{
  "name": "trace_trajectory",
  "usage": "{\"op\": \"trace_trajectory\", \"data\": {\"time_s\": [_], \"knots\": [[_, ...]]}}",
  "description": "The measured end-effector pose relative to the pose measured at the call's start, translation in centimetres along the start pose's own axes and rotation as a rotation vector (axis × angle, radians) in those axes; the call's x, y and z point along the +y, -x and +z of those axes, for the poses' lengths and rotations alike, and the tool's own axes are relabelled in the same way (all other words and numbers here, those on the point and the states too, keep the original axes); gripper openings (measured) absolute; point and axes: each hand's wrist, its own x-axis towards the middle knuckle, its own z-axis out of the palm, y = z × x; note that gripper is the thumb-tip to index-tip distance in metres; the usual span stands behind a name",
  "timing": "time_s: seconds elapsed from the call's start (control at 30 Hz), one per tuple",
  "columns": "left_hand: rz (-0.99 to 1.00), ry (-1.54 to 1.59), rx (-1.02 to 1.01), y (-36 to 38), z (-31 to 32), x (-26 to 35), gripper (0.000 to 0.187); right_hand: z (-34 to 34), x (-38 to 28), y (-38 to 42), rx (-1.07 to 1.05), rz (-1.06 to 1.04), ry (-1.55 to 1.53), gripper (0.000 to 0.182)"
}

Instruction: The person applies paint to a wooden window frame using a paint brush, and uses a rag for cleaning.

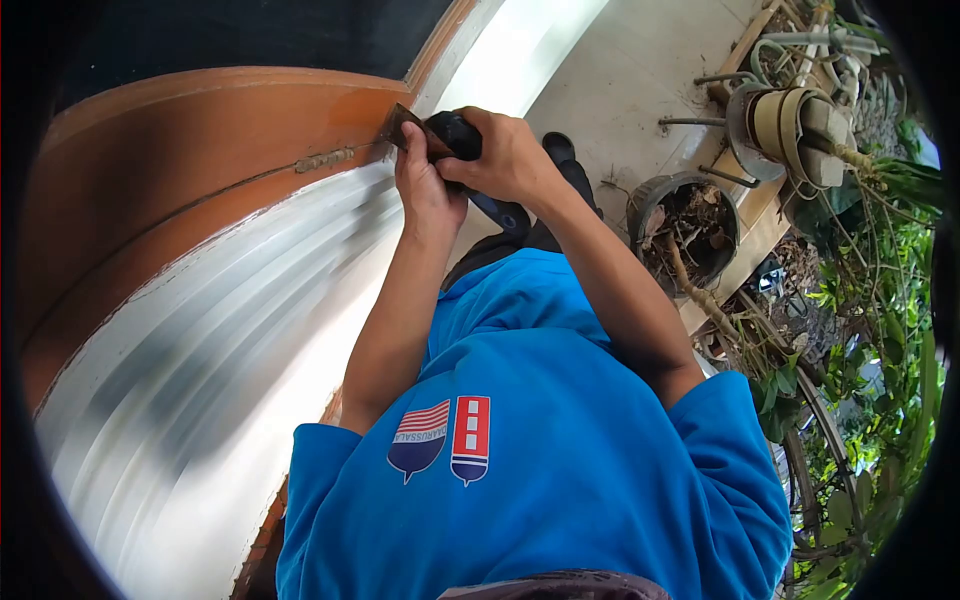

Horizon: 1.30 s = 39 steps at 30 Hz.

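My right hand [505, 155] is closed around the black handle of a scraper [455, 134]. The flat, brown-stained blade [402, 124] points left, its end against the orange-brown wooden frame [340, 110] near the corner of the dark pane. My left hand [430, 190] is closed on the same tool, thumb lying along the blade close to its end. The left hand's other fingers are partly hidden. Both hands are close together in front of the frame, a little left of a hinge-free corner beside the white wall.
A metal hinge [325, 160] sits on the frame's seam. White ridged panelling [230, 300] runs below it. To the right stand a dark plant pot [735, 235] with dry leaves, a tipped pot [780, 130] and leafy plants [880, 400]. Pale tiles [620, 90] cover the floor.
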Motion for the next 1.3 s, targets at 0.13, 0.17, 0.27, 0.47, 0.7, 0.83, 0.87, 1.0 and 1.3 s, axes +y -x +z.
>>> {"op": "trace_trajectory", "data": {"time_s": [0.13,0.17,0.27,0.47,0.7,0.83,0.87,1.0,1.3], "knots": [[0.028,-0.086,0.038,1.7,-0.4,-0.7,0.040,-0.5,3.4,2.1,-0.132,0.094,-0.372,0.058],[0.021,-0.087,0.013,2.1,-0.7,-0.7,0.040,-0.5,4.8,2.7,-0.179,0.138,-0.533,0.061],[0.004,-0.096,-0.041,3.7,-1.7,-0.5,0.036,0.2,7.0,4.2,-0.217,0.199,-0.842,0.055],[0.326,-0.331,-0.079,4.6,-3.3,-0.8,0.036,4.9,7.1,2.9,0.175,0.214,-0.900,0.028],[0.723,-0.914,-0.204,7.1,-3.3,0.5,0.050,8.2,4.4,-3.9,0.518,0.118,-0.712,0.020],[0.795,-0.925,-0.229,8.0,-3.6,1.2,0.051,10.7,3.0,-6.6,0.746,0.007,-0.485,0.021],[0.831,-0.962,-0.274,8.2,-4.1,1.6,0.040,11.6,2.6,-6.8,0.796,-0.029,-0.475,0.020],[0.942,-0.979,-0.322,9.4,-5.2,2.6,0.039,13.1,1.7,-5.4,0.795,-0.162,-0.519,0.018],[0.931,-0.836,-0.555,10.5,-6.7,3.0,0.036,13.4,1.9,-5.4,0.836,-0.268,-0.463,0.017]]}}
